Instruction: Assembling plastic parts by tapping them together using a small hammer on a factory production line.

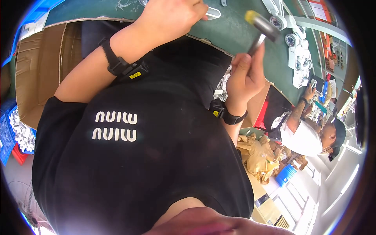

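Note:
My right hand (246,80) is closed round the handle of a hammer (263,27), raised over the green work surface (235,23). The hammer head is grey metal with one yellow end, slightly blurred. My left hand (172,17) is closed at the upper edge of the view, its fingers curled down at the surface. A white, rounded, slotted part (213,14) sticks out beside its fingertips and seems to be pinched in them; the rest of the grip is hidden.
Several white parts with round lens-like ends (299,58) lie along the right of the surface. An open cardboard box (39,74) stands at left, near a blue crate of white parts (21,131). A co-worker in white (301,135) works at right, near brown paper (256,156).

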`<state>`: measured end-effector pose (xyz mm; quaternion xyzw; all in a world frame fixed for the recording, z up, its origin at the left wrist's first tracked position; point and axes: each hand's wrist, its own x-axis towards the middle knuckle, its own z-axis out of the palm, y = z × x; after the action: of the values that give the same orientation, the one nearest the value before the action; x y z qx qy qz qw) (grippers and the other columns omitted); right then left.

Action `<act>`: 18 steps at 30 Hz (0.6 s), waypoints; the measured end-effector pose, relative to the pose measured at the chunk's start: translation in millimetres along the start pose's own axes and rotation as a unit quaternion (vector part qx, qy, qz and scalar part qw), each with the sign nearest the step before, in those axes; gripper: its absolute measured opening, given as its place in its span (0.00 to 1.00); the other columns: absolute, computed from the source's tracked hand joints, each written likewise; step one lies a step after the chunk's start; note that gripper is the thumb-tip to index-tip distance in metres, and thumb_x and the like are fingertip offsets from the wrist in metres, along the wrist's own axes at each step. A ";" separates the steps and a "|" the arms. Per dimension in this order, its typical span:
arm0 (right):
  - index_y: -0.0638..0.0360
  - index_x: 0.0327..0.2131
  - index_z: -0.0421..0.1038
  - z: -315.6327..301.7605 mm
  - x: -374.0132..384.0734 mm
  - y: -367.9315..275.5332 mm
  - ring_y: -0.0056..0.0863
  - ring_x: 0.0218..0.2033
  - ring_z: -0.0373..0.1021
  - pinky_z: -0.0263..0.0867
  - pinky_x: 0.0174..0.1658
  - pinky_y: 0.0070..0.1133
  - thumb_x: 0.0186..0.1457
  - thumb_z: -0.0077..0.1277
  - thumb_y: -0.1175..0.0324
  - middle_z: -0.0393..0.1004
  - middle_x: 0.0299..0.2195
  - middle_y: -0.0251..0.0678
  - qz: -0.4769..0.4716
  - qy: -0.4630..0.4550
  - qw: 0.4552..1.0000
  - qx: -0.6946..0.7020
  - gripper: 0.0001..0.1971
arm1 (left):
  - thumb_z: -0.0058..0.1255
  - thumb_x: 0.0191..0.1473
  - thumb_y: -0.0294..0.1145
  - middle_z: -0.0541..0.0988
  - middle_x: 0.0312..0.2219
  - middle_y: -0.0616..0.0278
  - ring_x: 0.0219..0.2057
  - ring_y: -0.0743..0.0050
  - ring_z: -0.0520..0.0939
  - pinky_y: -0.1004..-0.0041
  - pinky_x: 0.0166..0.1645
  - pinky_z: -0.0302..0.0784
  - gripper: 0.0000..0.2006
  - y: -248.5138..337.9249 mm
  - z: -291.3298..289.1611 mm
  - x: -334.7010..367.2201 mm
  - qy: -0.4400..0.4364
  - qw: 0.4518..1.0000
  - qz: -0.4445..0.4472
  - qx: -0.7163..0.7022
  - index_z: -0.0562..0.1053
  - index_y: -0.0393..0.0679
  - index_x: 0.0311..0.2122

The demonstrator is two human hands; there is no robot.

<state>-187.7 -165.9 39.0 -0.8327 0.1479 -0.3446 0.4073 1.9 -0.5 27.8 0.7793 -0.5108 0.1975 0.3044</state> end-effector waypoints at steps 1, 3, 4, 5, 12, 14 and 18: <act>0.58 0.64 0.73 2.4 -2.3 3.0 0.22 0.22 0.69 0.67 0.31 0.19 0.68 0.52 0.76 0.75 0.23 0.38 0.000 0.032 0.999 0.026 0.22 | 0.60 0.54 0.33 0.76 0.28 0.57 0.31 0.53 0.83 0.59 0.35 0.79 0.08 1.2 -6.4 4.7 0.026 0.998 0.034 -0.036 0.74 0.42 0.29; 0.59 0.64 0.73 9.0 8.2 6.6 0.20 0.23 0.69 0.67 0.31 0.18 0.68 0.52 0.76 0.76 0.24 0.35 -0.043 -0.036 0.996 -0.068 0.22 | 0.60 0.54 0.33 0.76 0.28 0.57 0.31 0.53 0.83 0.59 0.35 0.79 0.08 -3.1 3.4 2.6 0.093 0.992 0.062 -0.050 0.75 0.42 0.29; 0.59 0.64 0.73 10.6 12.7 6.6 0.18 0.24 0.69 0.68 0.31 0.17 0.69 0.52 0.76 0.77 0.25 0.32 -0.083 -0.105 0.978 -0.161 0.21 | 0.60 0.54 0.33 0.76 0.28 0.57 0.30 0.53 0.83 0.59 0.34 0.79 0.08 -2.6 3.6 4.4 0.159 0.981 0.087 -0.064 0.75 0.42 0.29; 0.59 0.64 0.73 8.7 12.3 2.2 0.15 0.25 0.68 0.68 0.32 0.17 0.69 0.53 0.75 0.77 0.26 0.28 -0.004 -0.141 0.979 -0.148 0.21 | 0.60 0.54 0.33 0.76 0.28 0.57 0.30 0.53 0.83 0.59 0.34 0.79 0.08 -0.9 1.0 3.8 0.159 0.981 0.087 -0.064 0.75 0.42 0.29; 0.61 0.67 0.69 7.3 11.3 -7.6 0.12 0.25 0.66 0.65 0.31 0.14 0.71 0.50 0.74 0.74 0.26 0.26 0.096 -0.027 0.991 0.092 0.23 | 0.57 0.55 0.31 0.76 0.31 0.58 0.36 0.56 0.83 0.62 0.40 0.80 0.05 6.7 -18.2 11.7 -0.011 0.999 0.032 0.011 0.76 0.42 0.31; 0.62 0.67 0.69 8.5 7.7 -0.8 0.12 0.26 0.67 0.66 0.32 0.14 0.71 0.50 0.74 0.75 0.26 0.26 0.094 -0.030 0.991 0.094 0.22 | 0.56 0.56 0.30 0.76 0.32 0.59 0.39 0.58 0.83 0.62 0.44 0.80 0.04 8.6 -27.2 14.0 -0.118 0.991 0.016 0.069 0.77 0.42 0.32; 0.63 0.66 0.70 7.1 -4.8 8.9 0.13 0.28 0.69 0.68 0.34 0.14 0.70 0.51 0.74 0.76 0.28 0.27 0.083 -0.053 0.993 0.064 0.22 | 0.54 0.57 0.28 0.78 0.43 0.54 0.52 0.55 0.80 0.62 0.56 0.76 0.08 -1.5 -57.7 5.9 -0.070 0.987 0.135 0.045 0.81 0.39 0.38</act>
<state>-185.9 -164.9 26.8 -0.8070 0.1726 -0.2740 0.4939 5.7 35.0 73.6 0.7281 -0.6219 0.2048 0.2029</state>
